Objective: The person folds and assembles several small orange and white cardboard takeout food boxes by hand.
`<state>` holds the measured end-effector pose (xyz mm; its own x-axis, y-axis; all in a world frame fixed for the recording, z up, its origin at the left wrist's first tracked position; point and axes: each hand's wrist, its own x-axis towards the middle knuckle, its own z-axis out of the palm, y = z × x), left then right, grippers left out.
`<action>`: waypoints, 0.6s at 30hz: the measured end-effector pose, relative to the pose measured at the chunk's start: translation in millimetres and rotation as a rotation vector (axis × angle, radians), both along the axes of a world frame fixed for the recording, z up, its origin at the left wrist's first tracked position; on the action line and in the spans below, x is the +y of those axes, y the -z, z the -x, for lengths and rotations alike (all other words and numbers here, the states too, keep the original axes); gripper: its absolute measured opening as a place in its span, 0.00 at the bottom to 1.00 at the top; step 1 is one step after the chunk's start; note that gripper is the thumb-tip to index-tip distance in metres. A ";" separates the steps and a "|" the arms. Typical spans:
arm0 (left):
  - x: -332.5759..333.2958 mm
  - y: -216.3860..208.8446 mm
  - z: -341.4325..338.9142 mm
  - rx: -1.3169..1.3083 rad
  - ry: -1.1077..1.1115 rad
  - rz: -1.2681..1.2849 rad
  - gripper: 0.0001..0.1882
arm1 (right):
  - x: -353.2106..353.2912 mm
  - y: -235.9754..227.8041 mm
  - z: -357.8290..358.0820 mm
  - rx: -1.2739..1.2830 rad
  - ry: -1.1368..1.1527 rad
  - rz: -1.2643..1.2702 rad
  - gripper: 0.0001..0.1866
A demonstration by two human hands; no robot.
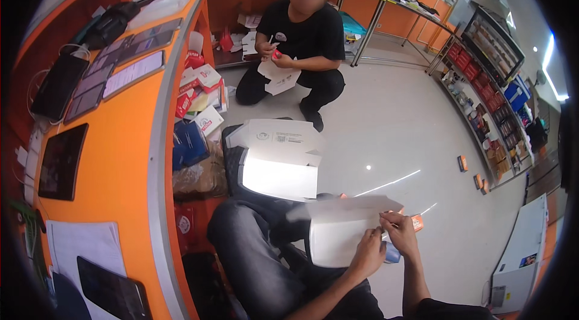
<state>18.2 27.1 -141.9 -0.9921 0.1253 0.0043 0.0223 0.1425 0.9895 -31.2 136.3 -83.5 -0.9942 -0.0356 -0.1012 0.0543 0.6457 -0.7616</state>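
A white cardboard box blank (341,241), partly folded, lies over my lap at the lower middle. My left hand (368,252) pinches its right edge with the fingers closed. Just above and to the right, my right hand (398,232) is closed on the same edge, fingertips close to those of the left. What lies between the fingertips is too small to make out. Beyond my knees, more flat white box blanks (280,173) with printing rest on a dark support.
A co-worker (301,37) crouches ahead, holding a cardboard blank and a small red thing. Left stands an orange counter (129,157) with phones and a tablet (63,161). Cartons (208,79) pile beside it. Small orange boxes (462,163) lie on the floor near shelves (482,103).
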 end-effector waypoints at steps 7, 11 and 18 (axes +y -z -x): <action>-0.2 0.3 1.1 -0.025 -0.039 0.093 0.23 | -3.9 6.5 6.2 0.028 -0.009 -0.055 0.13; -6.6 25.8 8.3 -0.481 -0.087 -0.318 0.17 | -6.3 35.8 21.7 -0.104 -0.064 -0.167 0.12; -0.5 33.9 9.4 -0.325 -0.210 -0.166 0.16 | -29.8 17.2 67.6 -0.308 -0.062 -0.106 0.14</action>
